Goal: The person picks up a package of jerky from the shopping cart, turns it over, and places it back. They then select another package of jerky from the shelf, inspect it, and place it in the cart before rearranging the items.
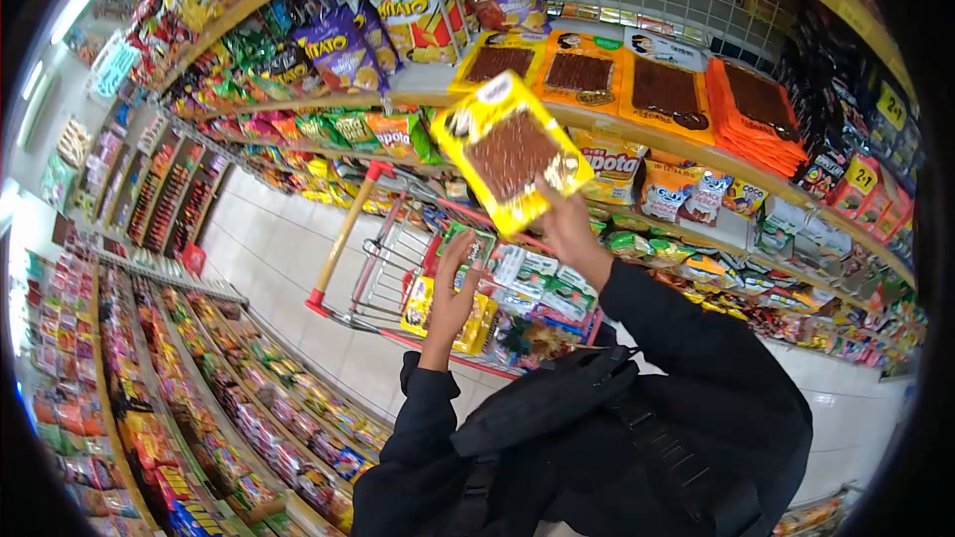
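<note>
"Chitato" is easy to read on the purple bag (507, 2) at 12 o'clock, plus the white-and-yellow bag (416, 30) between 11 and 12. Orange bag (609, 167) at 2 shows "pota", and yellow signs (892, 107) between 2 and 3 say "2+1". Held yellow pack (512, 154)? Print's too blurry, sorry.

The yellow packet (511, 153) is glossy plastic, sleeves (686, 333) matt cloth.
</note>
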Available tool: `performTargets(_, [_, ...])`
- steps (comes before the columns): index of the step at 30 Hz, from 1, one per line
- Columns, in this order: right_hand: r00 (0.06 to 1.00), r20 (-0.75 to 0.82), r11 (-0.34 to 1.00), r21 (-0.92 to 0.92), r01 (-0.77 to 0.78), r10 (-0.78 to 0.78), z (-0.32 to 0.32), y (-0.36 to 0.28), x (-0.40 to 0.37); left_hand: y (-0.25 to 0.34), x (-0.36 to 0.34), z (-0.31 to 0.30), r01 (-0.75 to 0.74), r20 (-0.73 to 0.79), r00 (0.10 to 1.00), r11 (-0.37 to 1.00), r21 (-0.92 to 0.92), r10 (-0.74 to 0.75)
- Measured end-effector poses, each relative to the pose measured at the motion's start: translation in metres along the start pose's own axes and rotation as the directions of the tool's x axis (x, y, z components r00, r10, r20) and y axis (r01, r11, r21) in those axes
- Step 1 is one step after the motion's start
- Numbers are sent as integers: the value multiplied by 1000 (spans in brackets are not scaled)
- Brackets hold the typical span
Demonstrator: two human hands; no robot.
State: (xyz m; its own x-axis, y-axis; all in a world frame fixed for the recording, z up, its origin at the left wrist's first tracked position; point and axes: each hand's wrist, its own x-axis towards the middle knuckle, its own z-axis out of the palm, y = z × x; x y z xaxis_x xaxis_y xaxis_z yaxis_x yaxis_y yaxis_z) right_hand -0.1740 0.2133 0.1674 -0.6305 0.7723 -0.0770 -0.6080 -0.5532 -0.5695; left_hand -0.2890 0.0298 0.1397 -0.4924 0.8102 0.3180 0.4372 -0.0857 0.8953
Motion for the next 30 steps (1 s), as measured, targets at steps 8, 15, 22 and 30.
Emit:
performTargets(8, [989, -146, 982, 187, -5, 33, 74, -7, 163, 61, 95, 13, -162, 48, 986, 985, 59, 159])
performTargets(15, [919, 130, 915, 109, -387, 373, 57, -15, 113, 77, 169, 8, -310, -25, 942, 900, 307, 334])
performTargets(22, [782, 326, 847, -173, -503, 532, -64, -22, 40, 23, 270, 46, -331, 277, 941, 708, 624, 196])
performTargets(30, [758, -275, 645, -402, -650, 592, -260, 11, -98, -17, 348, 58, -181, 351, 922, 616, 767, -165])
